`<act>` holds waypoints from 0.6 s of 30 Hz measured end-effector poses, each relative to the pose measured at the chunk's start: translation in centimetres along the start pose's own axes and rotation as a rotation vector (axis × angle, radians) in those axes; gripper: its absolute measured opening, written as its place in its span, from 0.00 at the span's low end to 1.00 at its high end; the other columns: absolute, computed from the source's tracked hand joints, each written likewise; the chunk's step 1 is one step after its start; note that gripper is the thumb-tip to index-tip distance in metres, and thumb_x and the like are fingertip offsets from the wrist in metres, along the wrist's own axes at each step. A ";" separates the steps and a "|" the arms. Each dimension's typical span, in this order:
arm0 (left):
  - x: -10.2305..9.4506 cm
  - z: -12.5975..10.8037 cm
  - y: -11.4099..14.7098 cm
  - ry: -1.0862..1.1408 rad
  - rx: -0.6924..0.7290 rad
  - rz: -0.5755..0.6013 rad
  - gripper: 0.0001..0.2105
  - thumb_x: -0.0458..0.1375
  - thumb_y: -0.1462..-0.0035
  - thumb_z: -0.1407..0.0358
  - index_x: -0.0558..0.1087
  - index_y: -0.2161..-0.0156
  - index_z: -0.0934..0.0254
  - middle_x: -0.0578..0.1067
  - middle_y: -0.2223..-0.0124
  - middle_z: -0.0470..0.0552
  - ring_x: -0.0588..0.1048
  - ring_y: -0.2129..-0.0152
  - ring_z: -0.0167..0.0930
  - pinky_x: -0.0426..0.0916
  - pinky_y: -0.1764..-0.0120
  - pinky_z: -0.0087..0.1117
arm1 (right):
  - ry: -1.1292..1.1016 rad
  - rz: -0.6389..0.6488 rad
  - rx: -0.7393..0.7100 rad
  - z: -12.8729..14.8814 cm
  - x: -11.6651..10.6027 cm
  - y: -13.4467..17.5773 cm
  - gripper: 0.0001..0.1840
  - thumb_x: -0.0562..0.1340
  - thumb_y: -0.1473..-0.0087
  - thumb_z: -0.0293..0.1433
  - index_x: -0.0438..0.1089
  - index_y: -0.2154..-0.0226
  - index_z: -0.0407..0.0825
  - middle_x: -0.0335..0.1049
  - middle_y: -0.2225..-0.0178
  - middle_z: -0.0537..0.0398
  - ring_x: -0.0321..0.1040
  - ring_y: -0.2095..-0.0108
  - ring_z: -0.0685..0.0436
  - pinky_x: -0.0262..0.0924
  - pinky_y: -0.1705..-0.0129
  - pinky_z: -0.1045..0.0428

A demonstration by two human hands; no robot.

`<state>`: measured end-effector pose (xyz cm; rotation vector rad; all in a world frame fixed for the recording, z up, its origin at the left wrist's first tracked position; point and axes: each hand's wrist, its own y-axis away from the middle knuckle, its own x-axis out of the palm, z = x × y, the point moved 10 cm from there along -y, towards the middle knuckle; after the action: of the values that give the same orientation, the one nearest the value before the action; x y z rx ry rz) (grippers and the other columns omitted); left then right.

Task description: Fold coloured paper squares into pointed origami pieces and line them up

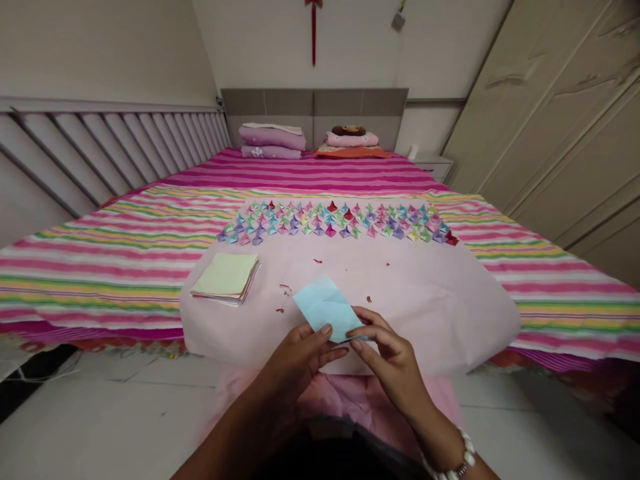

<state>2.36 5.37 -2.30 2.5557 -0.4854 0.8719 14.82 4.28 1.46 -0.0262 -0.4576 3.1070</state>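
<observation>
Here's the light-blue paper square (325,307), up in both my hands, right in front of me over the near part of the pale pink sheet (430,300)! My left fingers (316,339) grip its near side, thumb on top; my right fingers (376,332) pinch the near right corner. Over to the left, a paper stack (226,275), pale green uppermost. Red scraps (369,299) dot the sheet, and across its far side, folded paper pieces (331,231) stand in crowded, colourful rows!
</observation>
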 end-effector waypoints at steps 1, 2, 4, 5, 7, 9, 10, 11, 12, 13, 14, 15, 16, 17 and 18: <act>-0.1 0.1 0.0 0.012 -0.007 -0.019 0.14 0.66 0.48 0.63 0.78 0.58 0.70 0.80 0.56 0.60 0.78 0.60 0.36 0.70 0.54 0.36 | -0.021 -0.006 0.022 -0.2 0.0 0.0 0.05 0.67 0.47 0.34 0.79 0.70 0.54 0.72 0.51 0.49 0.66 0.49 0.38 0.58 0.46 0.45; -0.2 0.2 0.0 0.025 -0.016 -0.037 0.14 0.66 0.49 0.63 0.78 0.58 0.70 0.81 0.57 0.60 0.78 0.61 0.35 0.70 0.54 0.36 | -0.038 -0.015 0.045 -0.4 0.0 0.0 0.05 0.67 0.47 0.35 0.79 0.72 0.53 0.72 0.52 0.49 0.67 0.50 0.38 0.59 0.46 0.45; -0.3 0.5 0.1 0.036 -0.031 -0.063 0.14 0.67 0.50 0.63 0.79 0.59 0.70 0.81 0.58 0.59 0.78 0.62 0.35 0.70 0.54 0.36 | -0.078 -0.050 0.087 -0.8 -0.2 0.0 0.07 0.67 0.48 0.36 0.78 0.74 0.52 0.74 0.55 0.50 0.68 0.53 0.39 0.59 0.49 0.46; -0.3 0.5 0.2 0.029 -0.028 -0.060 0.14 0.67 0.50 0.62 0.79 0.60 0.70 0.81 0.58 0.59 0.78 0.62 0.35 0.70 0.54 0.35 | -0.100 -0.067 0.102 -1.0 -0.3 0.0 0.07 0.67 0.48 0.36 0.78 0.74 0.52 0.74 0.57 0.50 0.69 0.54 0.39 0.60 0.50 0.46; 0.1 0.4 0.3 -0.012 -0.007 -0.023 0.14 0.67 0.50 0.63 0.79 0.59 0.68 0.81 0.57 0.58 0.77 0.60 0.34 0.69 0.54 0.34 | -0.135 -0.084 0.122 -1.3 -0.3 0.1 0.06 0.68 0.49 0.36 0.78 0.74 0.52 0.75 0.60 0.51 0.69 0.57 0.40 0.60 0.52 0.47; 0.4 0.3 0.3 -0.078 0.020 0.009 0.14 0.68 0.51 0.65 0.79 0.58 0.66 0.81 0.56 0.56 0.76 0.58 0.33 0.68 0.53 0.33 | -0.147 -0.076 0.129 -1.3 -0.1 0.1 0.06 0.68 0.49 0.35 0.77 0.74 0.52 0.76 0.63 0.51 0.70 0.59 0.40 0.61 0.53 0.47; 0.3 0.2 0.3 -0.115 0.031 0.006 0.14 0.68 0.51 0.65 0.79 0.57 0.65 0.81 0.56 0.55 0.76 0.58 0.33 0.67 0.52 0.33 | -0.146 -0.068 0.132 -1.3 0.1 0.1 0.06 0.68 0.49 0.35 0.77 0.75 0.52 0.76 0.64 0.52 0.70 0.59 0.40 0.61 0.54 0.47; 0.1 0.2 0.2 -0.150 0.040 -0.013 0.14 0.68 0.51 0.65 0.79 0.57 0.64 0.81 0.57 0.55 0.76 0.58 0.33 0.67 0.53 0.33 | -0.146 -0.061 0.138 -1.3 0.3 0.1 0.06 0.68 0.49 0.35 0.77 0.75 0.52 0.76 0.64 0.52 0.70 0.60 0.40 0.61 0.54 0.47; -0.3 0.2 0.2 -0.180 0.048 -0.041 0.14 0.67 0.50 0.63 0.80 0.57 0.64 0.81 0.58 0.55 0.76 0.59 0.34 0.67 0.53 0.33 | -0.148 -0.057 0.150 -1.4 0.4 0.1 0.06 0.68 0.49 0.35 0.76 0.75 0.51 0.76 0.65 0.52 0.70 0.60 0.40 0.61 0.55 0.47; -0.7 0.1 0.1 -0.203 0.052 -0.067 0.13 0.67 0.50 0.62 0.80 0.58 0.65 0.81 0.59 0.55 0.77 0.60 0.34 0.67 0.54 0.33 | -0.156 -0.060 0.168 -1.5 0.5 0.1 0.06 0.69 0.50 0.35 0.76 0.75 0.51 0.76 0.66 0.52 0.70 0.61 0.40 0.62 0.55 0.47; -1.0 0.2 0.0 -0.217 0.051 -0.094 0.13 0.66 0.49 0.61 0.80 0.59 0.65 0.81 0.61 0.55 0.77 0.62 0.34 0.67 0.56 0.33 | -0.172 -0.070 0.190 -1.8 0.5 0.1 0.06 0.69 0.51 0.35 0.76 0.74 0.51 0.76 0.67 0.52 0.70 0.61 0.40 0.62 0.56 0.47; -1.4 0.3 -0.1 -0.223 0.045 -0.116 0.13 0.66 0.49 0.60 0.80 0.61 0.66 0.81 0.63 0.55 0.77 0.64 0.33 0.67 0.57 0.32 | -0.194 -0.089 0.213 -2.1 0.4 0.1 0.07 0.71 0.53 0.36 0.76 0.72 0.51 0.76 0.67 0.52 0.70 0.62 0.41 0.63 0.57 0.48; -1.8 0.3 -0.2 -0.228 0.039 -0.137 0.13 0.66 0.50 0.59 0.80 0.63 0.66 0.81 0.65 0.55 0.77 0.66 0.33 0.67 0.59 0.32 | -0.220 -0.113 0.233 -2.4 0.3 0.1 0.10 0.72 0.55 0.36 0.75 0.69 0.51 0.76 0.68 0.53 0.70 0.63 0.42 0.63 0.58 0.48; -2.1 0.4 -0.2 -0.237 0.033 -0.156 0.12 0.66 0.50 0.59 0.80 0.64 0.66 0.81 0.67 0.54 0.76 0.68 0.32 0.67 0.61 0.31 | -0.248 -0.134 0.251 -2.7 0.1 0.1 0.14 0.73 0.57 0.36 0.75 0.66 0.52 0.75 0.68 0.54 0.70 0.64 0.43 0.64 0.59 0.49; -2.5 0.4 -0.2 -0.255 0.027 -0.173 0.12 0.66 0.50 0.58 0.80 0.65 0.66 0.80 0.69 0.53 0.76 0.70 0.30 0.67 0.62 0.30 | -0.271 -0.147 0.266 -2.9 0.0 0.1 0.19 0.74 0.60 0.36 0.74 0.63 0.52 0.75 0.68 0.55 0.70 0.65 0.43 0.64 0.60 0.49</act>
<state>0.81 5.85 -4.21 2.6990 -0.3197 0.4984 14.85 5.00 -1.38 0.4121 -0.0389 3.0049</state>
